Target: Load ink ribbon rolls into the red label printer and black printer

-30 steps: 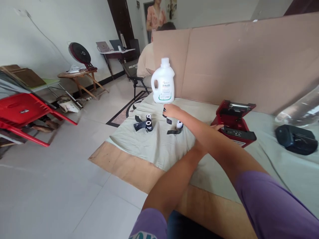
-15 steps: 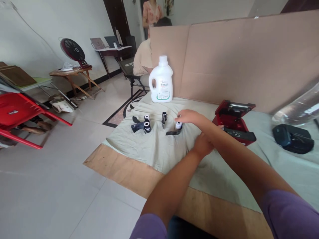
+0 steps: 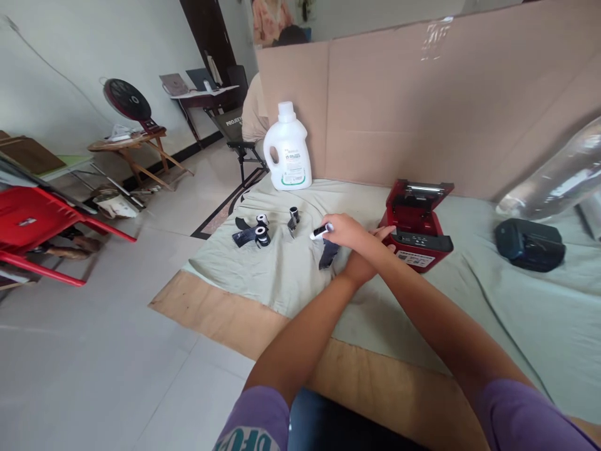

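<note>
My right hand (image 3: 346,229) is closed on a small white paper roll (image 3: 320,232), lifted just above the grey-green cloth (image 3: 282,279). A black strip (image 3: 327,254) hangs from the roll. My left hand (image 3: 360,269) lies under my right wrist, its fingers stretched toward the front of an open red label printer (image 3: 416,219) and touching it. Two more rolls with black strips (image 3: 258,233) lie to the left, and another roll (image 3: 293,217) stands between them and my right hand.
A white detergent jug (image 3: 287,150) stands against a cardboard wall (image 3: 422,106). A black printer (image 3: 529,244) and a clear plastic bottle (image 3: 556,175) are at the right. Left of the table are a red chair (image 3: 32,225), a fan (image 3: 121,100) and a seated person (image 3: 253,106).
My right hand left the roll near the jug, moved right, closed on the white roll and lifted it with its black strip. The view shifted right and down.
</note>
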### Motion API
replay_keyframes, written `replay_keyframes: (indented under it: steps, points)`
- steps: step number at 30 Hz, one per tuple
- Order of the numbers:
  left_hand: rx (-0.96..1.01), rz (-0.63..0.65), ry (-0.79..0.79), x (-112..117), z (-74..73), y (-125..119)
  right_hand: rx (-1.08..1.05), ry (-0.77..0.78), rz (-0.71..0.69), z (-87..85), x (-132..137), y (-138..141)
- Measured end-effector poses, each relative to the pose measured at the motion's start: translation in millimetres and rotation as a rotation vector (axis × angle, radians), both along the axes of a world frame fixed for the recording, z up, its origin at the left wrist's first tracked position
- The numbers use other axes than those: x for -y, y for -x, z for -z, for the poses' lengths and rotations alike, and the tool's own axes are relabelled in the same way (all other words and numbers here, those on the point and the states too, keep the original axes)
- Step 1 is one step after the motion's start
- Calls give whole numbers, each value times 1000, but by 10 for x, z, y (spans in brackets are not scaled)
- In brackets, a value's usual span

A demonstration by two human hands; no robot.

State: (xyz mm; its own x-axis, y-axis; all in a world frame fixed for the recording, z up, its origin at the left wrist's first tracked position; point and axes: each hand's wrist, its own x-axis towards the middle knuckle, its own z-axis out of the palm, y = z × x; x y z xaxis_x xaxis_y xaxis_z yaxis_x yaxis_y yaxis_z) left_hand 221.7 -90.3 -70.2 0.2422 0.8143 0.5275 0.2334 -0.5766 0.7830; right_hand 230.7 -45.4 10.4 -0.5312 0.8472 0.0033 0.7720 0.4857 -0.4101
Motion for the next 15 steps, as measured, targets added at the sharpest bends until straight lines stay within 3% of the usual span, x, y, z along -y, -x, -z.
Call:
replay_keyframes:
  steps: [5,9,12,15]
  points:
    - [54,7,37,2,72,-1,-512,-31,-40,-193,183,-410]
    - [43,-78,65,4,82,-21,-808,140,-14,-334,289,-693]
    - [40,-61,30,8,59,-13,-1000,267,35,-329,275,-815]
    - [77,-136,60,1,53,23,-1257,483,35,-283,214,-881]
